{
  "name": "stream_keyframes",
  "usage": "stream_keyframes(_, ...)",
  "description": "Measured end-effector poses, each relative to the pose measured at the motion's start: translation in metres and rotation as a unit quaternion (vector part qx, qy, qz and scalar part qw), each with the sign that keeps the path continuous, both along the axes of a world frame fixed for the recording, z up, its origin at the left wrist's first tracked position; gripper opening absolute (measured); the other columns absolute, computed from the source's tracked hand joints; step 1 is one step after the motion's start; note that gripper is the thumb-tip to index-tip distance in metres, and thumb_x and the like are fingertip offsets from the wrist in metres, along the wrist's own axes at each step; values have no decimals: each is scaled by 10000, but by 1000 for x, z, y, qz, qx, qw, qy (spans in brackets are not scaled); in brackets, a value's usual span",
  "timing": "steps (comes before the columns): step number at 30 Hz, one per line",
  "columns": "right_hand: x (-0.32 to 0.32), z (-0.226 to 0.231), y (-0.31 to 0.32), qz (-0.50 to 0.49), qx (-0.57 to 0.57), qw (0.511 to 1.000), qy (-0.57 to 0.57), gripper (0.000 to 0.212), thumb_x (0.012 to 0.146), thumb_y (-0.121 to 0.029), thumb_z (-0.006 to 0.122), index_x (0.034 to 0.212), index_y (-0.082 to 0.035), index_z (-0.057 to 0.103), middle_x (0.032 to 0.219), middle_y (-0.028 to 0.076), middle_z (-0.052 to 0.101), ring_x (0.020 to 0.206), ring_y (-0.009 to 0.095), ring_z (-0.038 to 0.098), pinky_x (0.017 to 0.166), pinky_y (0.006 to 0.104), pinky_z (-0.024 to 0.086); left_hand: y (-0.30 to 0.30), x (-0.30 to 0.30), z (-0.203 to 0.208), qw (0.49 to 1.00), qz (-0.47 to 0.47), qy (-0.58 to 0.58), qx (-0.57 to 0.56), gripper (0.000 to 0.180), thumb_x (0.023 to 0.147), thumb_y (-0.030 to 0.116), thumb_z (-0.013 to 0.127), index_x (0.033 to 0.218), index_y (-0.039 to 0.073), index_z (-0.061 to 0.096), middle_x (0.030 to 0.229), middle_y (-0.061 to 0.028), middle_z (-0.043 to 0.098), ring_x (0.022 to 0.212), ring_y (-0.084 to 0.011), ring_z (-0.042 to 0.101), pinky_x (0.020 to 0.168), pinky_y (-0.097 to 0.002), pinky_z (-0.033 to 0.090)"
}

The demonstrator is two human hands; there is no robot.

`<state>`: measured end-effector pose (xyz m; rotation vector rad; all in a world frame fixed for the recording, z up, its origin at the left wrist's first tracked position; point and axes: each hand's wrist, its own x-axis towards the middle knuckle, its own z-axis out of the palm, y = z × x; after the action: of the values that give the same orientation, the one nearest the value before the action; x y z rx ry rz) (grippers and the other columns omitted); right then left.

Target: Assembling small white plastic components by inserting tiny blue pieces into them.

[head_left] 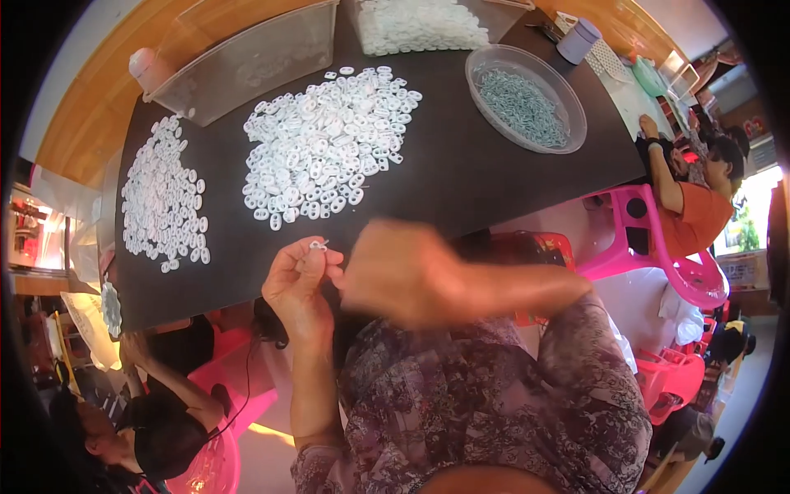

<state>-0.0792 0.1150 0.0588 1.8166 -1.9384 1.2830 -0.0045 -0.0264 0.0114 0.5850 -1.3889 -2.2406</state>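
patterned shirt (461, 395) nearest, then right hand (401, 276), blurred, fingers impossible to tell; white piece (317, 245) clamped between fingertips of left hand (301, 284) at near edge of table (453, 181), apparently held up for sight, long axis seemingly left-to-right, pointing unclear; white pile (329, 140) beyond, presumably for easy reach.

The dark table (448, 177) bears two white heaps (329, 144) (163, 202); two clear bins (271, 78) (506, 20); a bowl (573, 107).

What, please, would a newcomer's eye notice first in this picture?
Probably the big white heap on the table, left of centre. Then the bowl of grey bits at upper right, and the left hand pinching a white piece below the heap, beside the blurred right hand.
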Motion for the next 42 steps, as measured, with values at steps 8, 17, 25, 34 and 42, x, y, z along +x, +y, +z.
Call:
stream_keyframes(8,-57,-40,33,-292,97,940,-149,132,732,-34,640,863,-26,651,733,81,581,698,231,554,634,310,447,-3,3,0,1000,-27,6,2,114,852,31,589,917,-63,585,741,-149,638,531,-155,553,496,-246,453)
stream_keyframes(17,-58,-57,-3,-220,76,969,81,123,669,-17,613,776,-77,623,697,67,487,675,244,491,553,342,404,-3,3,0,1000,-28,1,9,127,855,43,590,927,-62,587,751,-148,637,536,-152,547,506,-244,451)
stream_keyframes(25,-49,-47,10,-216,74,972,53,172,677,-59,686,842,-71,638,731,65,512,678,242,500,556,330,421,-5,6,0,999,-30,2,17,132,855,53,595,923,-61,592,756,-143,638,547,-150,551,508,-244,452)
stream_keyframes(34,-44,-47,11,-256,110,957,82,231,661,-91,712,876,-72,630,737,66,506,693,240,489,590,344,415,-5,6,-2,999,-37,12,23,132,854,44,592,930,-63,591,763,-150,638,554,-150,554,505,-243,453)
stream_keyframes(42,-43,-48,11,-257,139,953,83,218,656,-74,710,855,-73,619,759,63,503,706,242,486,591,343,410,-4,6,-1,999,-33,12,15,115,859,34,581,924,-61,591,760,-144,636,550,-146,551,503,-244,451)
